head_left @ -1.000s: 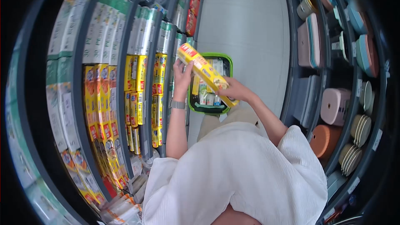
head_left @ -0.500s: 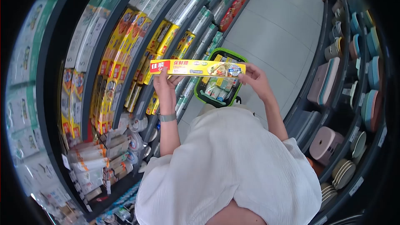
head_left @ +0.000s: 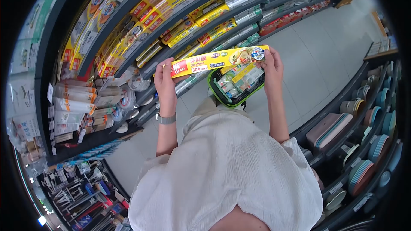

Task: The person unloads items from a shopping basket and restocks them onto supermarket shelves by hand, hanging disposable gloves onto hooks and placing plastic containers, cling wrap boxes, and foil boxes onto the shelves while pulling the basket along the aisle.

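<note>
A long yellow cling wrap box [head_left: 218,61] with a red Glad label is held out in front of me, its right end slightly raised. My left hand [head_left: 165,78] is closed around its left end, thumb on the front face. At the opposite end, my right hand [head_left: 273,65] grips the box with the thumb in front. Below and behind the box stands a black shopping basket with a green rim [head_left: 246,100], holding several packages, among them a yellow box [head_left: 244,73].
Shelves on the left carry several yellow wrap boxes [head_left: 171,5] and bagged goods [head_left: 75,102]. Stacked bowls [head_left: 361,175] and pink trays [head_left: 324,129] fill the right shelves. Tiled floor [head_left: 299,66] runs between. A rack of tools [head_left: 85,196] stands lower left.
My view has turned, so the shelves appear shifted and the tool rack shows. The box's right end has risen, and my right hand has closed more fully on it.
</note>
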`<state>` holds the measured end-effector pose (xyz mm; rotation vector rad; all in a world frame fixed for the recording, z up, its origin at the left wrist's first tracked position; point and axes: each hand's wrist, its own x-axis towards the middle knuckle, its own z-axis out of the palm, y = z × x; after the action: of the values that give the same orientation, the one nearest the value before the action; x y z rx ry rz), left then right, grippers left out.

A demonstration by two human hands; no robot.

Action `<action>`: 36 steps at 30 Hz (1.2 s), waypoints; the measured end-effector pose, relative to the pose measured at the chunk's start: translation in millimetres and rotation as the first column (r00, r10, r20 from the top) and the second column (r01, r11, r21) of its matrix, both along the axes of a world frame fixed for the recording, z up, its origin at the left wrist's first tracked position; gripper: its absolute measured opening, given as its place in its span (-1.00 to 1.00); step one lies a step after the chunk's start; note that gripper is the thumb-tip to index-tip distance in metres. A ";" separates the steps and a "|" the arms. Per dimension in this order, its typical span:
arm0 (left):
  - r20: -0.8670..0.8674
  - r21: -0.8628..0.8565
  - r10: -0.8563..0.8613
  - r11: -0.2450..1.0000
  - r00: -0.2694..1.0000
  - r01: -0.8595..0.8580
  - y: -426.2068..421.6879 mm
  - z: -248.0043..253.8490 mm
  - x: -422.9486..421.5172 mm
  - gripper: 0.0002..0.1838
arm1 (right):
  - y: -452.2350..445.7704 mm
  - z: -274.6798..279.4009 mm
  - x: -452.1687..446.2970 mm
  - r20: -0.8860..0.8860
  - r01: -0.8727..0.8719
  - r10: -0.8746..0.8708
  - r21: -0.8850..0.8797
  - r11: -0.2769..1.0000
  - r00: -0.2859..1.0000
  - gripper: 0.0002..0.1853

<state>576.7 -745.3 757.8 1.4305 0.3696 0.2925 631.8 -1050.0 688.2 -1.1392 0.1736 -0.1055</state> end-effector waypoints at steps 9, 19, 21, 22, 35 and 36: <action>0.038 -0.155 0.022 0.988 0.999 -0.016 31.9 -10.7 2.0 -0.54 | 26.1 2.7 -12.2 -0.027 -0.008 0.005 -0.096 0.995 1.000 -0.65; 0.281 -0.118 -0.047 0.989 0.958 0.083 87.7 9.0 7.3 -0.52 | 91.4 44.2 -10.5 0.022 0.032 -0.030 -0.117 0.993 0.999 -0.66; 0.294 -0.101 -0.045 0.992 0.955 0.078 103.9 13.1 2.0 -0.51 | 107.3 53.1 -7.2 0.052 0.037 -0.032 -0.109 0.993 0.998 -0.67; 0.299 -0.072 -0.054 0.994 0.953 0.079 112.8 14.8 0.5 -0.49 | 115.8 57.9 -4.8 0.064 0.023 -0.015 -0.123 0.992 0.998 -0.67; 0.437 -0.024 -0.071 0.996 0.897 0.090 205.0 16.9 -31.7 -0.40 | 229.9 72.0 9.9 0.128 -0.056 0.070 -0.112 0.992 0.989 -0.52; 0.424 -0.008 -0.069 0.997 0.903 0.080 210.4 15.7 -33.4 -0.39 | 236.3 72.1 10.2 0.128 -0.064 0.078 -0.113 0.992 0.989 -0.52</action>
<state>543.3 -535.0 773.4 1.3096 -0.0384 0.5237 642.0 -813.7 760.3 -1.2411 0.0093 -0.1276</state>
